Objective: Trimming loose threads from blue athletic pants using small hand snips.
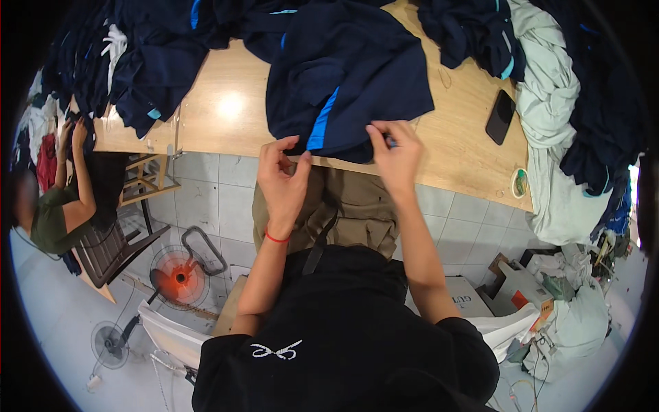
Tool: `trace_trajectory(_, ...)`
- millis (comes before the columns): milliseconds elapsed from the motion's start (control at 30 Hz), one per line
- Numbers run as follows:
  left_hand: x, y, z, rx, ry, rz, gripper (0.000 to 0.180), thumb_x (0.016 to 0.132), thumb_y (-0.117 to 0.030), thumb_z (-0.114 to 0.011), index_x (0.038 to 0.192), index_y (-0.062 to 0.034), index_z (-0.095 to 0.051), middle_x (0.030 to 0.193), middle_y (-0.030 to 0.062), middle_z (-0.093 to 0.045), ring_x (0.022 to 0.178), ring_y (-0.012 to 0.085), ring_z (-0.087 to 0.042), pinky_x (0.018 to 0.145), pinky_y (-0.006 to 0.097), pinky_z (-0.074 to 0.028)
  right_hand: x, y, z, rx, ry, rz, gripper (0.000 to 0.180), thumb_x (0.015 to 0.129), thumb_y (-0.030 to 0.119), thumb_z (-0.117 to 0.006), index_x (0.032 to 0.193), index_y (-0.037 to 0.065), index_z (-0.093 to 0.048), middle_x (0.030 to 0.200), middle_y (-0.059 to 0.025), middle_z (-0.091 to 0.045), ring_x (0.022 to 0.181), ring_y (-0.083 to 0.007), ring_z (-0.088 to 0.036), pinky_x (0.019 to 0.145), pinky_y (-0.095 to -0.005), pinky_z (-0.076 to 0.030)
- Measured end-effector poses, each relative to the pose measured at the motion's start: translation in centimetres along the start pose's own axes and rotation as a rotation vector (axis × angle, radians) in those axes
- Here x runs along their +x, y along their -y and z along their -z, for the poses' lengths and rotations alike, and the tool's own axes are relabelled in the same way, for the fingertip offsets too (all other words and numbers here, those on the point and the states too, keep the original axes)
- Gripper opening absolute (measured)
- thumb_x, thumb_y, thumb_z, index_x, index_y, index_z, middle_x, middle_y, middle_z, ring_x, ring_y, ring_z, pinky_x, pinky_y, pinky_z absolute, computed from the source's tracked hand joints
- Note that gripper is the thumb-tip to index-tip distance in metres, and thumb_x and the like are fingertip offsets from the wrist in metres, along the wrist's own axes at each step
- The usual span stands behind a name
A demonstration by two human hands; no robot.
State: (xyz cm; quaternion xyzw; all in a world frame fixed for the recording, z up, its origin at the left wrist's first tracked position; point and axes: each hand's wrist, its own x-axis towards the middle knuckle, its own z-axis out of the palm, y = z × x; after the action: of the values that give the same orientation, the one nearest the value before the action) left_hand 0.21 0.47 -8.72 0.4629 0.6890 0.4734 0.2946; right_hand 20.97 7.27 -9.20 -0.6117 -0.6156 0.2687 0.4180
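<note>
Two bare hands meet at the near edge of one navy garment (388, 79) with a bright-blue stripe (322, 120), spread on the wood-topped table (456, 134). The left hand (282, 182) has thumb and forefinger parted beside the hem; whether the right hand (399, 156) pinches cloth, I cannot tell. One black smartphone (500, 117) lies rightward.

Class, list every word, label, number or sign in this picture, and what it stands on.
Black shirt: white looping emblem, no clear word.
White box: partial lettering, wording not copied here.
Orange-patched carton: small print, too small to read.
Navy garment: no lettering visible.
</note>
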Motion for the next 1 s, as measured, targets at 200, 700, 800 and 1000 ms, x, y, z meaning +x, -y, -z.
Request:
trace_trajectory(200, 1.0, -0.9, 2.4, 0.219, 0.001, -0.132, 0.035, 0.087, 0.002, -0.077, 0.122, -0.002, -0.072, 0.105, 0.0073, -0.068, 0.076, 0.0162, -0.053, 0.07, 0.03, -0.046, -1.9, -1.5, 0.7, 0.152, -0.158, -0.201, 0.015, 0.097, 0.009, -0.079, 0.091, -0.003, -0.073, 0.084, -0.0067, -0.071, 0.072, -0.012, -0.061, 0.067, -0.0287, -0.049)
trace_trajectory(700, 1.5, -2.3, 1.0, 0.08, 0.017, -0.127, 0.024, 0.096, 0.003, -0.07, 0.119, 0.0007, -0.072, 0.105, 0.0074, -0.073, 0.078, 0.0147, -0.058, 0.073, 0.029, -0.049, 1.1, -5.6, 4.1, -0.458, -0.143, -0.107, 0.015, 0.089, 0.003, -0.076, 0.103, -0.001, -0.074, 0.099, -0.02, -0.074, 0.083, -0.0403, -0.072, 0.072, -0.0465, -0.056)
trace_trajectory(800, 1.7, -1.7, 2.0, 0.09, -0.013, -0.145, 0.023, 0.097, 0.003, -0.07, 0.119, 0.0009, -0.072, 0.107, 0.0075, -0.074, 0.077, 0.0135, -0.058, 0.073, 0.028, -0.049, -1.1, -5.3, 6.8, -0.678, 0.01, -0.208, 0.013, 0.091, 0.002, -0.071, 0.104, 0.0, -0.072, 0.107, -0.0209, -0.073, 0.089, -0.044, -0.072, 0.076, -0.0515, -0.056)
trace_trajectory(1000, 2.2, -0.1, 3.7, 0.119, -0.116, -0.097, 0.019, 0.102, -0.001, -0.068, 0.119, 0.0011, -0.074, 0.101, 0.0044, -0.073, 0.076, 0.0096, -0.057, 0.072, 0.026, -0.048, -11.0, -10.7, 24.3, -0.87, -0.047, -0.683, 0.019, 0.103, 0.016, -0.064, 0.102, -0.001, -0.072, 0.1, -0.023, -0.076, 0.095, -0.0467, -0.072, 0.08, -0.0537, -0.056)
